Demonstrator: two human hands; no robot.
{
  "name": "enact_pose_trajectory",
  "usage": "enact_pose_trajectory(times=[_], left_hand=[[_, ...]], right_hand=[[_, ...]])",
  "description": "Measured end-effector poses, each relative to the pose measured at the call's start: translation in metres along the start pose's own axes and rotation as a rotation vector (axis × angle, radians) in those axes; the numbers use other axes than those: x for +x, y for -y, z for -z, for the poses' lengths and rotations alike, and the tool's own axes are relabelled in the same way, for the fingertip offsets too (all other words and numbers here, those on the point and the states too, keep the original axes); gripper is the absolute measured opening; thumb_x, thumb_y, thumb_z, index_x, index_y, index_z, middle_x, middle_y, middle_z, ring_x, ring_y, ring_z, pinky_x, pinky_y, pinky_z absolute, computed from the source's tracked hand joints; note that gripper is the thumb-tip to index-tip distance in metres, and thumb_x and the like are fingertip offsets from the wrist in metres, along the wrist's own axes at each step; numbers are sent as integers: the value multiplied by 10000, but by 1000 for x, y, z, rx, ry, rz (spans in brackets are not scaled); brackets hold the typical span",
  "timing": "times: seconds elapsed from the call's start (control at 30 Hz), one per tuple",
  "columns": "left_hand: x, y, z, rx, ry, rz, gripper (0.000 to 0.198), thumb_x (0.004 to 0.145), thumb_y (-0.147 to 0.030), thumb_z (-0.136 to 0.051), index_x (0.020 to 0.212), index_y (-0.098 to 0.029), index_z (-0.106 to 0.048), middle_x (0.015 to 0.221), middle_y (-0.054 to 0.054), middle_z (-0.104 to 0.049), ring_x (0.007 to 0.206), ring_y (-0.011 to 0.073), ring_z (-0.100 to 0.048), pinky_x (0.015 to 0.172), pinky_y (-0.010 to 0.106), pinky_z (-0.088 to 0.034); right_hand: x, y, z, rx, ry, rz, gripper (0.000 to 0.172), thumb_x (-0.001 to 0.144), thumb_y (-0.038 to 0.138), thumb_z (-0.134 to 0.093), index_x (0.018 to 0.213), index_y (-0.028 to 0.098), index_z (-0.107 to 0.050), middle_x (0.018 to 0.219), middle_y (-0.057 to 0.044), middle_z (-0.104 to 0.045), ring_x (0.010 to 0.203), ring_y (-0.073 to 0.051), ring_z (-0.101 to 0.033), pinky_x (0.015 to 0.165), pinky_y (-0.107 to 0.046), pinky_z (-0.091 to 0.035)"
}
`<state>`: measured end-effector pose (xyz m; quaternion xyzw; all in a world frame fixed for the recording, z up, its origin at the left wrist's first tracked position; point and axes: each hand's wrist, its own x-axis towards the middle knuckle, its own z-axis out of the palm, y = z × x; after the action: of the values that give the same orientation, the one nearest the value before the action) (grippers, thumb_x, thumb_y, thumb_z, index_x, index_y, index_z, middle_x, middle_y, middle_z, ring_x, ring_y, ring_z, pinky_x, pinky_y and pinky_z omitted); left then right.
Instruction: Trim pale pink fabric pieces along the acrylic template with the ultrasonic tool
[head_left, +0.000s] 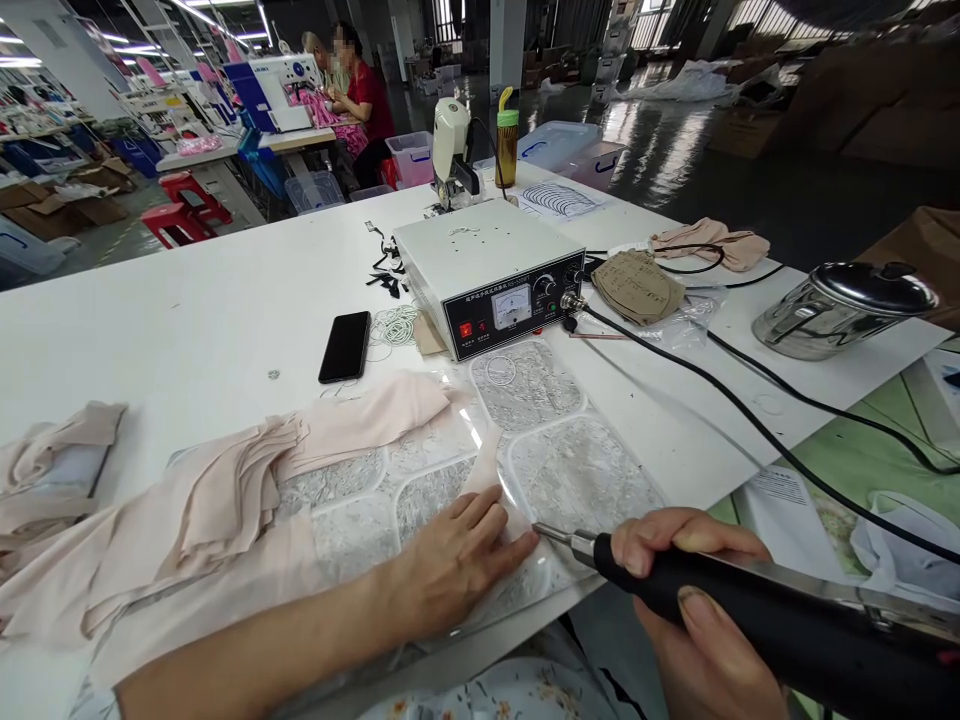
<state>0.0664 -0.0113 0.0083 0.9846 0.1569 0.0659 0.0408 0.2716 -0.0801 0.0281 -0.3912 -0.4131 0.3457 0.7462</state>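
Note:
My right hand [697, 600] is wrapped round the black handle of an ultrasonic hand welder [780, 620]. Its thin metal tip points left and reaches the tip of my left thumb or the cloth beside it; actual contact is hard to make out. With bent fingers, my left hand [461, 560] holds a thin beige fabric piece [484, 465] down on a clear plastic mat [592, 470] with a grey marbled pattern. Part of that fabric is hidden under the hand. Left of it lie a stack of beige fabric pieces [202, 500] and a further beige piece [367, 420].
A control box [514, 305] stands ahead, with a black cable [697, 375] running right. Around it are a phone [345, 347], green cord [394, 325], a brown pattern piece [637, 287], a bottle [507, 148] and a lidded metal pot [832, 310]. People sit at sewing machines behind.

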Motion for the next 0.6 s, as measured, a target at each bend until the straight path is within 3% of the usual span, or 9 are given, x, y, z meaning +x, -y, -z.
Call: enact_pose_trajectory(times=[0.27,0.6], left_hand=[[0,1,1,13,-42,-10,458,869,-76,-479,1324,-102,-436,995,133,-499,1155,334,-475,897,438,-488],[-2,1,-4,18,-53,-6,507,847,-97,-527,1341,-111,-416,1007,131,-504,1168,339,-480,908,446,-481]], right_hand=[[1,-12,-2,26,-7,3,129,818,270,-584,938,235,-553,820,-25,-521,632,-144,-526,580,-357,-510],[3,-13,-3,-16,73,8,66,850,273,-576,879,235,-531,812,-20,-534,640,-147,-535,590,-364,-526]])
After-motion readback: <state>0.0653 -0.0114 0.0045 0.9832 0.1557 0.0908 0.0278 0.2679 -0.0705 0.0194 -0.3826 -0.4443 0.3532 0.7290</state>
